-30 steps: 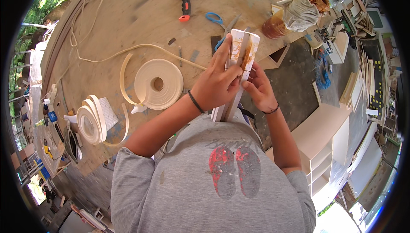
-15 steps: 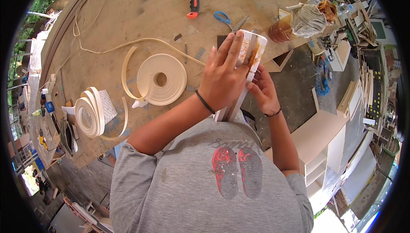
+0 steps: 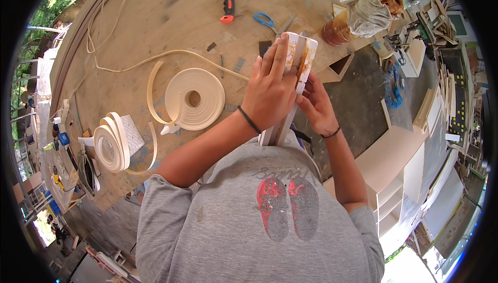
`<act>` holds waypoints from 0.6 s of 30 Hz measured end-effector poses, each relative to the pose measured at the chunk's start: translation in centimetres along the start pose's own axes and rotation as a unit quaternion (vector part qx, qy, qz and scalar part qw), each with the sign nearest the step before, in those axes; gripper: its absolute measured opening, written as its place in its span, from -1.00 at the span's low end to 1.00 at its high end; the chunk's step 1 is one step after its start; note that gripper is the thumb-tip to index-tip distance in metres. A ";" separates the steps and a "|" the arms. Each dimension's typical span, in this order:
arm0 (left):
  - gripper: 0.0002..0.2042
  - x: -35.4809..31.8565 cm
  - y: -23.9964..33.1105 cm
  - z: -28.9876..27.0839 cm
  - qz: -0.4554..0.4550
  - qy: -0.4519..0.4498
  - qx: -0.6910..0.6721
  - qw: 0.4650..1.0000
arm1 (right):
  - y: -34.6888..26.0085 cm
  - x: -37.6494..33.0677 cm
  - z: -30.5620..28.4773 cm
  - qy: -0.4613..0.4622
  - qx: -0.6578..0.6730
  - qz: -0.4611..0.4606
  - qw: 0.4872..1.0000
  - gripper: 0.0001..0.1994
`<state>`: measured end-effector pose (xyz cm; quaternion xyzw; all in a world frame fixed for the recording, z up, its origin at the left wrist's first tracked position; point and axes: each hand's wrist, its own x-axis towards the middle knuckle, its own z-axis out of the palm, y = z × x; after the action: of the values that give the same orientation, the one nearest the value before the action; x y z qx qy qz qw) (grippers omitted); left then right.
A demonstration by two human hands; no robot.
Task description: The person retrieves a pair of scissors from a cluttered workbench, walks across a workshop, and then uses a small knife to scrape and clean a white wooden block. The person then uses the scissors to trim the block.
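Note:
Between my hands stands a long, narrow white piece (image 3: 307,57) with a grey groove down its middle. Brown smears, like glue, mark its far end, while its near end rests close to my shirt. Lying along its left side, my left hand (image 3: 272,86) has its fingers stretched forward and its thumb over the groove. My right hand (image 3: 316,104) grips the right side with bent fingers, partly hidden behind the piece. Just beyond the far end lies a pair of blue-handled scissors (image 3: 264,19), its blades partly covered.
On the wooden table (image 3: 155,29) are a hammer (image 3: 227,5), a large roll of cream edge banding (image 3: 207,99), a smaller roll (image 3: 106,148) and a loose strip. A brown-stained container (image 3: 336,33) stands at the far right edge. A pale cabinet (image 3: 384,164) is on the floor to the right.
The view has shifted slightly, and the table things appear a little displaced. Both hands keep their hold on the white piece, with hardly any movement along it.

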<state>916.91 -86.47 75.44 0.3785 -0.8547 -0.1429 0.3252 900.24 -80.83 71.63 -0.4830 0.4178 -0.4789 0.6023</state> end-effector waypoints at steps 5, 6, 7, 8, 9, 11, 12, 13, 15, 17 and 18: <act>-0.81 0.2 -1.0 0.8 0.027 -0.022 -0.007 0.999 | 0.1 -0.2 0.0 0.009 0.025 0.023 0.999 -0.38; -0.80 0.2 -1.2 0.7 0.033 -0.028 -0.019 0.999 | 0.1 -0.3 0.0 0.008 0.026 0.025 0.999 -0.39; -0.80 0.2 -1.4 0.7 0.039 -0.034 -0.032 0.998 | 0.1 -0.3 0.0 0.007 0.027 0.027 0.999 -0.39; -0.80 0.3 -1.5 0.7 0.041 -0.039 -0.035 0.998 | 0.0 -0.3 0.0 0.006 0.028 0.028 0.999 -0.39; -0.80 0.3 -1.6 0.7 0.044 -0.044 -0.039 0.997 | 0.1 -0.3 0.0 0.006 0.033 0.027 0.999 -0.39; -0.77 0.3 -1.7 0.7 0.042 -0.057 -0.048 0.996 | 0.3 -0.4 -0.1 0.004 0.041 0.025 0.999 -0.39; -0.73 0.3 -1.7 0.7 0.038 -0.066 -0.054 0.996 | 0.3 -0.4 -0.1 0.006 0.039 0.025 0.999 -0.39; -0.70 0.3 -1.7 0.7 0.033 -0.074 -0.059 0.995 | 0.2 -0.5 -0.1 0.007 0.036 0.025 0.999 -0.39; -0.79 0.4 -1.7 0.7 0.047 -0.071 -0.046 0.995 | 0.2 -0.5 -0.2 0.009 0.034 0.025 0.999 -0.39; -0.85 0.4 -1.6 0.6 0.057 -0.067 -0.048 0.995 | 0.4 -0.5 -0.3 0.011 0.033 0.023 0.999 -0.39; -0.86 0.3 -1.6 0.4 0.059 -0.064 -0.057 0.995 | 0.3 -0.6 -0.4 0.014 0.028 0.025 0.999 -0.39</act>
<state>917.35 -87.77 74.50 0.2981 -0.8851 -0.1956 0.2992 899.84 -80.33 71.29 -0.4483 0.4244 -0.4825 0.6214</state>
